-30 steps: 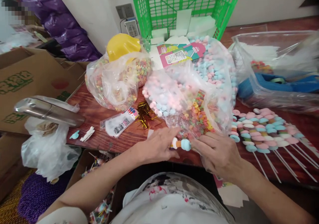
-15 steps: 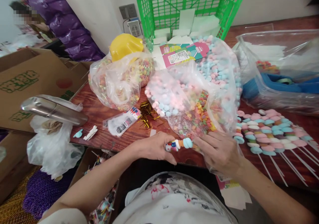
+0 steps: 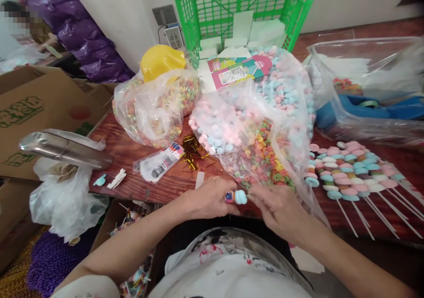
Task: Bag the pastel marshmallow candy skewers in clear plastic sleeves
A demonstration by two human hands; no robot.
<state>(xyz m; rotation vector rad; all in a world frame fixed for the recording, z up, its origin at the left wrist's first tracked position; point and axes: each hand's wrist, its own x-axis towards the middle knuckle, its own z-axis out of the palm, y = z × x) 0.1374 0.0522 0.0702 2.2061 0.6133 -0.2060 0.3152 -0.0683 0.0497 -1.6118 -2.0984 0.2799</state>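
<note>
My left hand is closed around a candy skewer, with a blue marshmallow and a bit of coloured wrapping showing past the fingers. At the marshmallow's end, the thumb and fingertips of my right hand are pinched together. Something small and greenish seems to sit in that pinch, too small to name. Just beyond the hands lies an opened clear bag of colourful ring candies. Behind it is a bag of pink and blue marshmallows. Finished-looking marshmallow skewers with white sticks lie to the right.
A green crate with white cards stands at the back. On the left are a steel flask, a tied candy bag and a cardboard box. Gold twist ties lie mid-table; a clear bin is at right.
My left hand now covers more of the skewer, so less of its wrapping and candy shows. My right hand has drawn back from the ring-candy bag, fingertips pinched at the skewer's end.
</note>
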